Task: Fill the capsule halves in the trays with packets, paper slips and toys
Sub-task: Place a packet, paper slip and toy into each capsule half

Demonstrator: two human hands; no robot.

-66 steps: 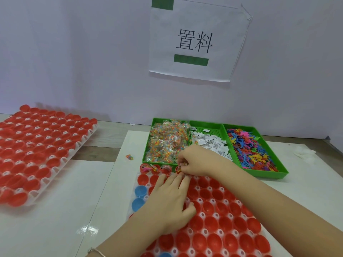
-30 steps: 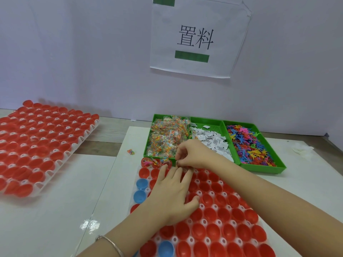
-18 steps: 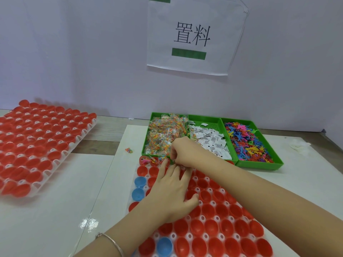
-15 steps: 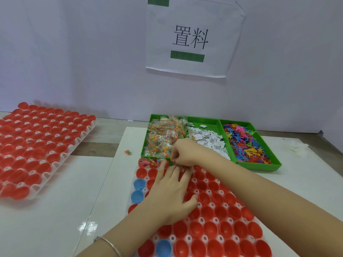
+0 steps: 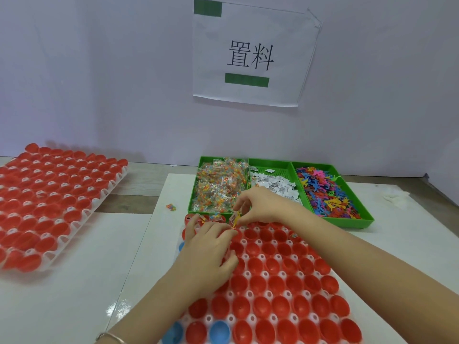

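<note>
A white tray (image 5: 258,258) of red and a few blue capsule halves lies in front of me. My left hand (image 5: 211,249) rests on its far left part, fingers curled loosely over the cups. My right hand (image 5: 258,207) hovers at the tray's far edge and pinches a small clear packet (image 5: 234,218) with a yellow piece. Two filled cups (image 5: 206,218) sit at the tray's far left corner. Behind stands a green bin (image 5: 367,217) with packets (image 5: 218,187), paper slips (image 5: 275,187) and coloured toys (image 5: 325,192).
A second tray of red capsule halves (image 5: 54,202) lies on the left of the table. One stray packet (image 5: 171,207) lies on the white board left of the bin. A paper sign (image 5: 250,55) hangs on the wall. Crumpled white paper (image 5: 395,197) sits far right.
My right hand has lifted slightly and now holds a packet clear of the cups. My left hand's fingers have curled in from flat and shifted toward the far left corner.
</note>
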